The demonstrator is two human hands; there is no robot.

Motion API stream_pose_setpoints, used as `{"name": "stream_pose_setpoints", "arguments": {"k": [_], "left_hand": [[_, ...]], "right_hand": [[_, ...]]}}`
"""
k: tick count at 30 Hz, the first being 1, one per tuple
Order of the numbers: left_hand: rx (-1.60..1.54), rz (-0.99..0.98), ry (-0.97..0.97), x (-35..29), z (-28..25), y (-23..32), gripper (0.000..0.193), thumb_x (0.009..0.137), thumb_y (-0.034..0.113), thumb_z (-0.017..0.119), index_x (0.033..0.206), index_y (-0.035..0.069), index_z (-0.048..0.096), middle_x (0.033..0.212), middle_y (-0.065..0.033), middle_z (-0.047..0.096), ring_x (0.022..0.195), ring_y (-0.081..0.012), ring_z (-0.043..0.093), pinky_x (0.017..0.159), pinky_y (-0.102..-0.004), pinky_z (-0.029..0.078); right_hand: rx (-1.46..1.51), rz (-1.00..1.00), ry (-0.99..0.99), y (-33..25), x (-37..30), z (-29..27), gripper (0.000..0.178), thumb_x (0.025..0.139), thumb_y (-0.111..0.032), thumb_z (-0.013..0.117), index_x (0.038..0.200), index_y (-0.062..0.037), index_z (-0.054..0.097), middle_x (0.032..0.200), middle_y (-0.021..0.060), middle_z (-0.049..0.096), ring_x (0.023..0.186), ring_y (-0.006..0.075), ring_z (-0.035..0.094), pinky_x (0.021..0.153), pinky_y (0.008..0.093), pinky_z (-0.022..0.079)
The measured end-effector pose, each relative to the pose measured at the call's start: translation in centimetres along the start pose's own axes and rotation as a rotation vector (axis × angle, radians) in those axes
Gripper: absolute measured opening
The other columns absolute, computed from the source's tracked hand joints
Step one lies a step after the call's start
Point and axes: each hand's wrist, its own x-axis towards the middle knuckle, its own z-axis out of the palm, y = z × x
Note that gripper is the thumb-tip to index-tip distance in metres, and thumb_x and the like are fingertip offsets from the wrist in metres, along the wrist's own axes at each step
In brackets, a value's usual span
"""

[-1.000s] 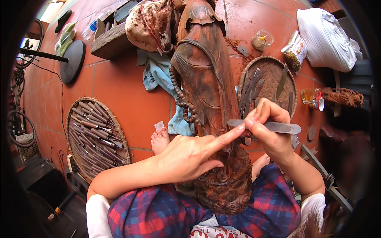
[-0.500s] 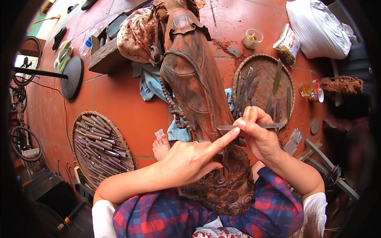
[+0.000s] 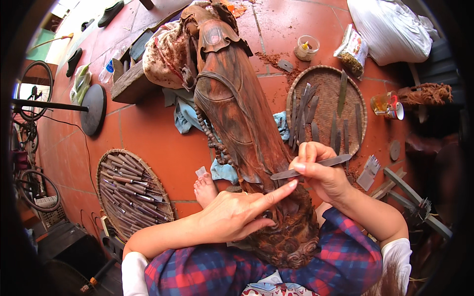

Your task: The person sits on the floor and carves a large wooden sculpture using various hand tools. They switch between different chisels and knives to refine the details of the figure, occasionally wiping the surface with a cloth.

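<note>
A long carved wooden statue (image 3: pixel 232 106), reddish brown, lies away from me with its ornate base (image 3: pixel 284 244) between my legs. My right hand (image 3: pixel 321 170) pinches a thin, flat grey metal file (image 3: pixel 286 174) above the statue's lower part. The file slants, its far right end higher in the picture. My left hand (image 3: pixel 242 212) spans the carving near the base, its index finger stretched toward the file and its thumb apart. That fingertip lies just below the file; whether they touch, I cannot tell. No tool is visible in the left hand, though its lower fingers are partly hidden.
A round woven tray (image 3: pixel 363 123) at right bears several flat files. Another tray (image 3: pixel 171 209) at left holds many wooden-handled carving tools. Light blue cloths (image 3: pixel 185 118) lie beside the statue. A plastic cup (image 3: pixel 307 48), glasses (image 3: pixel 380 103) and a white sack (image 3: pixel 392 32) stand farther right.
The file has tilted from nearly level to slanting, and my right hand has turned with it. My left index fingertip now sits below the file rather than against it. The whole view has shifted slightly.
</note>
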Motion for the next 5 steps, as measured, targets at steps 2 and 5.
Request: {"name": "stream_pose_setpoints", "arguments": {"k": [2, 5], "left_hand": [[0.018, 0.024, -0.114, -0.7, -0.4, 0.1, 0.084, 0.087, 0.02, 0.07, 0.157, 0.015, 0.023, 0.079, -0.0095, 0.061, 0.066, -0.0287, 0.065, 0.059, -0.0406, 0.051], [-0.034, 0.07, -0.148, -1.9, 0.0, -0.8, 0.082, 0.09, 0.023, 0.068, 0.158, 0.021, 0.022, 0.085, -0.0127, 0.063, 0.073, -0.0287, 0.067, 0.06, -0.0388, 0.053]], "right_hand": [[-0.002, -0.017, 0.018, -2.6, 0.3, -0.2, 0.025, 0.085, -0.004, 0.068, 0.078, -0.01, 0.045, 0.081, 0.0029, 0.049, 0.074, 0.0155, 0.058, 0.067, 0.0255, 0.05], [-0.008, -0.043, -0.056, -4.8, 1.2, -2.8, 0.03, 0.086, -0.007, 0.068, 0.104, -0.0102, 0.045, 0.108, 0.0076, 0.052, 0.092, 0.016, 0.062, 0.075, 0.0258, 0.054]]}}
